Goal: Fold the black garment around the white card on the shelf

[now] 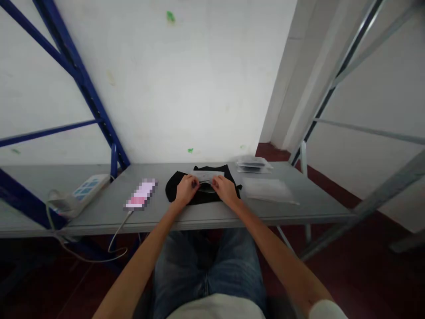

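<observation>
A small clear plastic bag [210, 175] is stretched between my two hands at the middle of the table. The fingers of my left hand [186, 188] pinch its left side, and those of my right hand [226, 188] pinch its right side. Between them the near edge bows apart in a dark gap. Under the bag and both hands lies a black cloth item [172, 188], spread flat; its full shape is partly covered. Whether anything is inside the bag, I cannot tell.
To the right are a pile of clear packets [253, 165] with dark contents and flat translucent bags [268, 190]. A phone [142, 195] on a white cable and a power strip [90, 189] lie left. Blue shelf posts [86, 88] and a white wall [186, 88] surround the grey table [99, 217].
</observation>
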Action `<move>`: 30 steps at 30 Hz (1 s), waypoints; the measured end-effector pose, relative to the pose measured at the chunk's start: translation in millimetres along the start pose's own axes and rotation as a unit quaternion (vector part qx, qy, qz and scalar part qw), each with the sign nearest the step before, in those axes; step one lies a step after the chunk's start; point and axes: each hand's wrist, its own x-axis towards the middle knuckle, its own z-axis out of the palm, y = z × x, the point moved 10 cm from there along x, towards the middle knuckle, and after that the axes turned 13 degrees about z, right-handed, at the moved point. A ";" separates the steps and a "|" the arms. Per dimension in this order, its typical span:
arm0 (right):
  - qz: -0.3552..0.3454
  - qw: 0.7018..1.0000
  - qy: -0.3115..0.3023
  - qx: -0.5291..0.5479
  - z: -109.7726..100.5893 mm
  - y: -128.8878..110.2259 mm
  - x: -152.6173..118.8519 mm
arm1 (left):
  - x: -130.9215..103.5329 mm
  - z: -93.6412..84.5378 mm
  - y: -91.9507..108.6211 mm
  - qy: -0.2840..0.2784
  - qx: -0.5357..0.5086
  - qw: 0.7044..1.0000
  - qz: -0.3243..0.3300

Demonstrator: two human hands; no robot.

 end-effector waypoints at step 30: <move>-0.196 0.973 0.004 -0.121 46.3 -111.0 -4.5 | -14.3 2.1 -84.9 -0.039 -0.095 0.983 -0.155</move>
